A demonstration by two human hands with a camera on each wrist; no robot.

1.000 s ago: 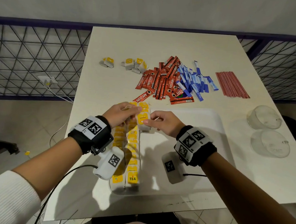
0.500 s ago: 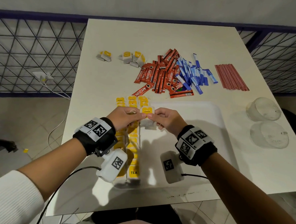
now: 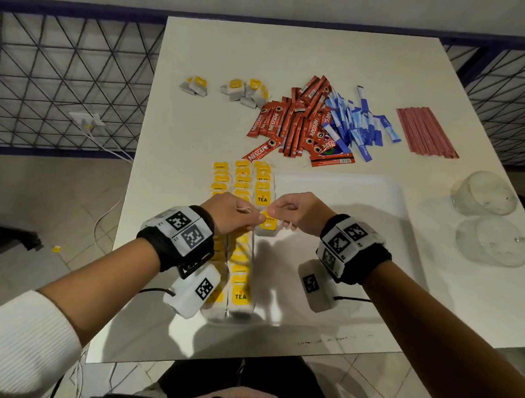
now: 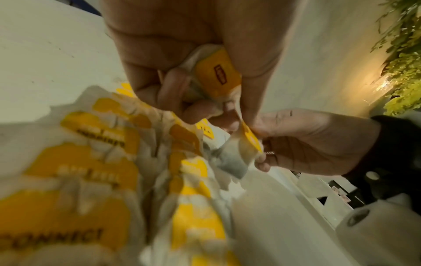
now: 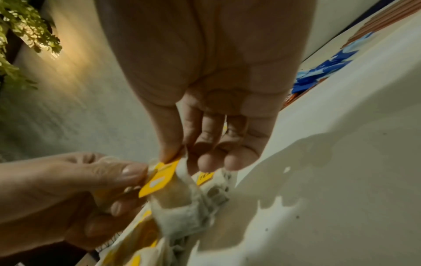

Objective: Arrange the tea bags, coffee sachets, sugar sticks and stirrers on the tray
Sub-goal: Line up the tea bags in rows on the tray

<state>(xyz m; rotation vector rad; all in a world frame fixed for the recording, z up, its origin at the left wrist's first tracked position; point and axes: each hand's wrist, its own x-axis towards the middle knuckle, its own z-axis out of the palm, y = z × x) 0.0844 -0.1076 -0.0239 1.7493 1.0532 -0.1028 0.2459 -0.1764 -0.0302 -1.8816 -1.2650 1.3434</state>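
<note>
Risk sat mostly in the pinch: left hand (image 3: 234,211) and right hand (image 3: 297,212) met over the tray (image 3: 347,188), both nipping one tea bag (image 3: 267,225) by its yellow tag. Left hand also kept a second bag (image 4: 214,75) curled in the palm, so could have dropped either. Held low, just above the rows (image 3: 244,179) beyond and beneath the hands; could have snagged a string and dragged laid bags askew. Pulled apart too hard, might have torn the tag free. Sachets (image 3: 292,121), sugar sticks (image 3: 355,121) and stirrers (image 3: 426,133) waited well beyond the hands, on the desk (image 3: 198,128).
</note>
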